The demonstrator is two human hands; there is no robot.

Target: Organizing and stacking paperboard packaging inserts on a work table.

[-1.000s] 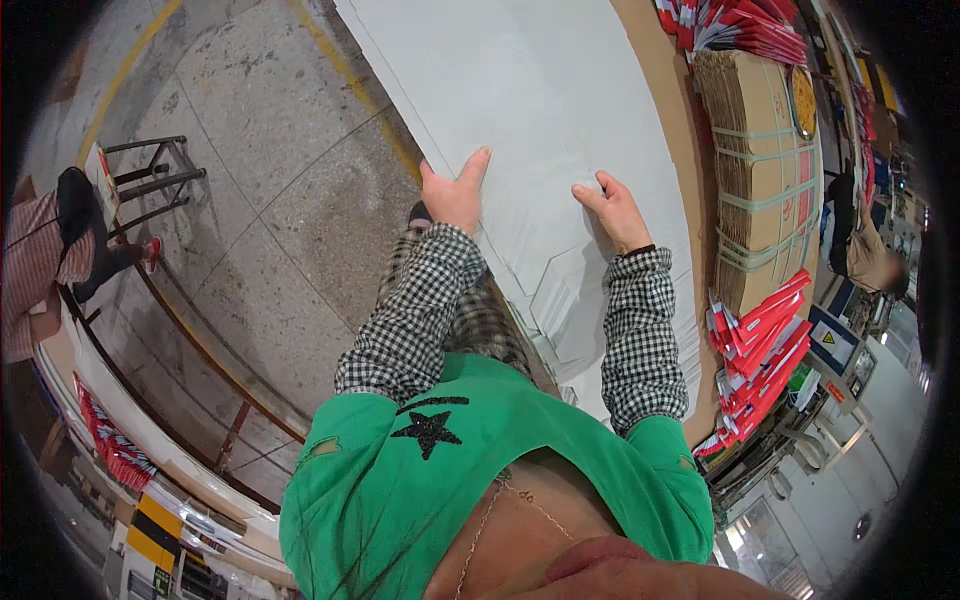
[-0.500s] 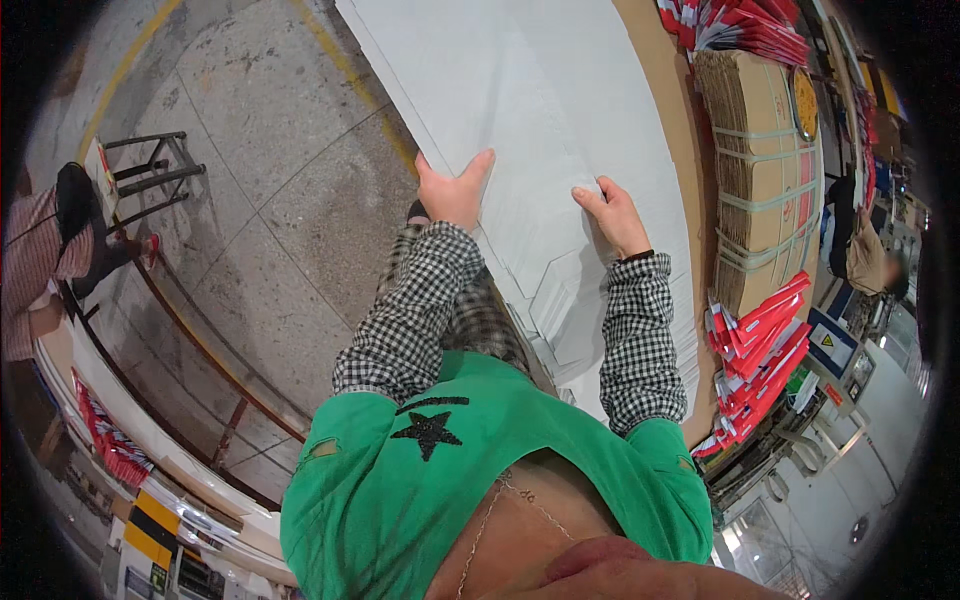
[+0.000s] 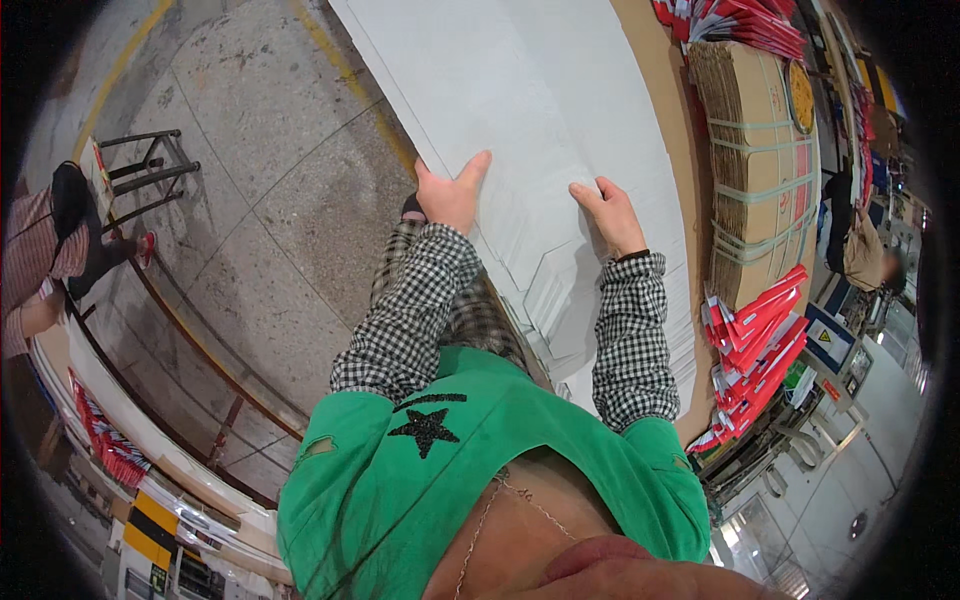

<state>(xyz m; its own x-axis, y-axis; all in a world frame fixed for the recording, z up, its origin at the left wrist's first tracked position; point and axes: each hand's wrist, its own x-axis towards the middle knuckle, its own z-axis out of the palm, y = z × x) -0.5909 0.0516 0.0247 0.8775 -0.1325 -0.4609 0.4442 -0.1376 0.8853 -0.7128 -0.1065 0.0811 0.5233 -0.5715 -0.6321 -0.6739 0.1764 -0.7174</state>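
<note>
A creased, see-through plastic sheet with folded panels lies low over a white-covered table. Its outline is faint against the white. My left hand grips the sheet's left side by the table edge, thumb pointing up and away, the other fingers partly hidden. On the opposite side my right hand holds it, with thumb and forefinger showing and the remaining fingers tucked out of sight.
Strapped flat cartons stand along the table's right side. Red-and-white packets are fanned out nearer me, with more red packets beyond. On the left are a metal-framed stool and a seated person.
Both hands keep nearly the same grip and place. The whole view has shifted slightly, and the person's leg at the left has moved a little.
</note>
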